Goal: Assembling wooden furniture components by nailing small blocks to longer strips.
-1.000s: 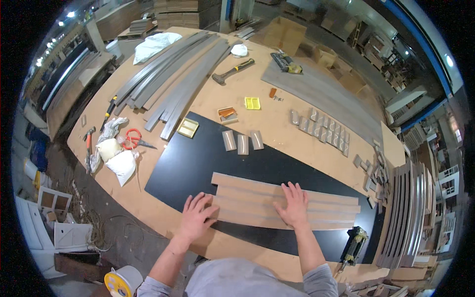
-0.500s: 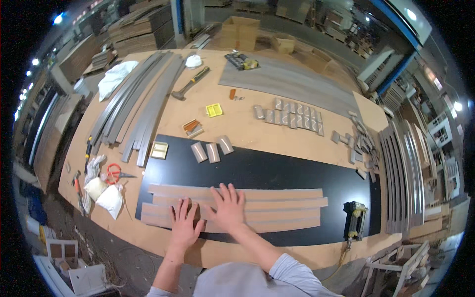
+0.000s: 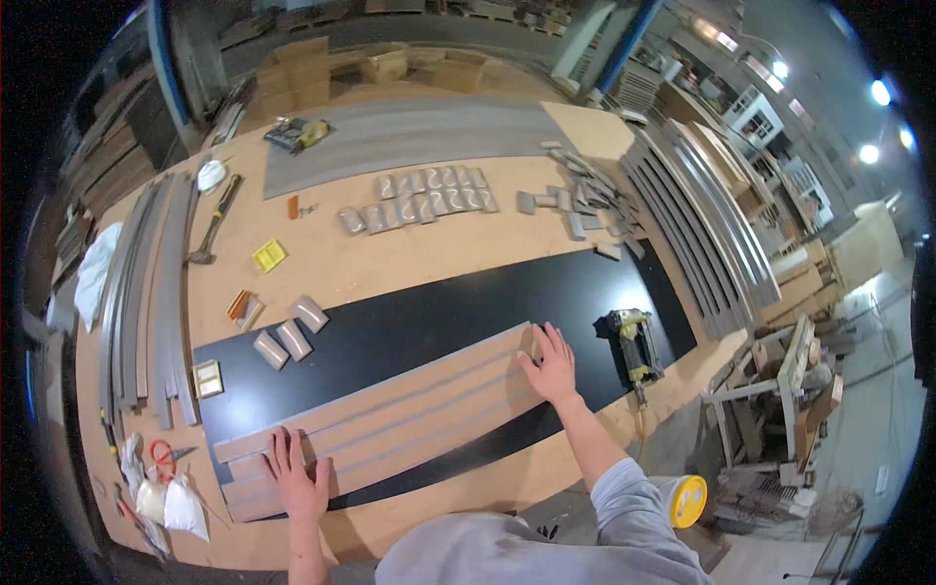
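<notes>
Several long light-brown strips with grey edges (image 3: 409, 411) lie side by side on a black panel (image 3: 439, 302) in front of me. My left hand (image 3: 295, 478) rests with spread fingers on the strips near their left end, where the ends are staggered. At the far end of the row, my right hand (image 3: 553, 365) lies against the strips' right ends, fingers stretched out. It covers part of those ends. Neither hand grips anything. To the right of my right hand, a nail gun (image 3: 634, 349) with a hose lies on the panel.
Beyond the panel are small grey blocks with glue squiggles (image 3: 429, 200), a heap of grey offcuts (image 3: 585, 195) and a hammer (image 3: 218, 219). Long grey strips (image 3: 156, 292), red-handled scissors (image 3: 162, 456) and white bags (image 3: 185, 507) are at left. A bucket (image 3: 687, 500) stands below the table edge.
My hands have moved apart from the middle of the strips, the left to their left end and the right to their right end. The view has turned to the right.
</notes>
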`<state>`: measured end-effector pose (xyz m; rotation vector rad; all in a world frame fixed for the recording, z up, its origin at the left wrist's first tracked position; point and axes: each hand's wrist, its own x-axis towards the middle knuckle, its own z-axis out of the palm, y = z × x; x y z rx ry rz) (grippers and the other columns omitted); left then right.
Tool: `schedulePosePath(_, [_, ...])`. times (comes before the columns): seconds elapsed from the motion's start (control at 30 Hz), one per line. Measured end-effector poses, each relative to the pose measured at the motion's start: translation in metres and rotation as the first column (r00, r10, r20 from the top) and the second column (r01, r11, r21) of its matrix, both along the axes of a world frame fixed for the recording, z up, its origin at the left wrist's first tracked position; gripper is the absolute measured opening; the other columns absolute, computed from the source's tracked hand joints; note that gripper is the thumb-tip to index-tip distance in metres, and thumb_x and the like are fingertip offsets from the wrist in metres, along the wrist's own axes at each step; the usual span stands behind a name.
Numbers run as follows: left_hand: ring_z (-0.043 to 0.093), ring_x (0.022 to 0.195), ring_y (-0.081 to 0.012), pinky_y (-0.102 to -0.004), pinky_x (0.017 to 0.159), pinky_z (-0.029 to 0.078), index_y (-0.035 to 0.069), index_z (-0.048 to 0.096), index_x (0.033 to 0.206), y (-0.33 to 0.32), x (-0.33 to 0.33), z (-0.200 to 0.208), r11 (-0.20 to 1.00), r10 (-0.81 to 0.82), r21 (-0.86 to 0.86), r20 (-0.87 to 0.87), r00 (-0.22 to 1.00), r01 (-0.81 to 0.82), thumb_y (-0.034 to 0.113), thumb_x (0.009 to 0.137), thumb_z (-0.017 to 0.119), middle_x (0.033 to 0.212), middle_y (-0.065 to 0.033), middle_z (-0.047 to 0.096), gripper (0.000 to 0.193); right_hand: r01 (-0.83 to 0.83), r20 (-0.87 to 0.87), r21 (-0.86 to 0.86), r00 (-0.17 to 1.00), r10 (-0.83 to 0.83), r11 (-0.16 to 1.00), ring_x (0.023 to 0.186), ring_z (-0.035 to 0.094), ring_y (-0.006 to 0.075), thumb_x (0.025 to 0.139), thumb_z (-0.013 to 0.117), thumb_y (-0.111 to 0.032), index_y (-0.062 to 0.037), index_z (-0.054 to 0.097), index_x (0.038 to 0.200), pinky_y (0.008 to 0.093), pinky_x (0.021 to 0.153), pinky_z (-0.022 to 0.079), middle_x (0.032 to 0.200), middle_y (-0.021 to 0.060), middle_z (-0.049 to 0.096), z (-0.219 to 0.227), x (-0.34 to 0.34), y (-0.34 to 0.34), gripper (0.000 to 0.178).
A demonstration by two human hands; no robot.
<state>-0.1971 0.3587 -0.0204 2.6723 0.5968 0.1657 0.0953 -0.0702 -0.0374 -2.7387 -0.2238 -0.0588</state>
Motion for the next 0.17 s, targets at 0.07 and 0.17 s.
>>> schedulePosePath(0.07, [0.025,0.155,-0.0392,-0.0626,0.127,0.009,0.012,0.048,0.152,0.003,0.001,-0.001,0.997,-0.018,0.072,-0.006,1.000,0.019,0.033,0.091,0.071,0.165,-0.0172,0.035,0.069,-0.011,-0.010,0.098,1.000,0.012,0.995,0.156,0.028,0.0377,0.096,0.065,-0.046,-0.0136,0.044,0.157,0.0590,0.125,0.022,0.165,0.0172,0.037,-0.008,0.002,-0.007,0.072])
schedulePosePath(0.17, [0.025,0.156,-0.0401,-0.0625,0.127,0.010,0.013,0.046,0.154,0.003,0.006,0.008,0.995,-0.024,0.091,-0.075,0.997,0.031,0.033,0.091,0.071,0.166,-0.0172,0.034,0.072,0.004,0.002,0.298,1.000,-0.005,0.955,0.154,0.031,0.0422,0.094,0.071,-0.041,-0.0101,0.048,0.154,0.0573,0.124,0.025,0.161,0.0214,0.043,-0.021,0.002,0.003,0.072])
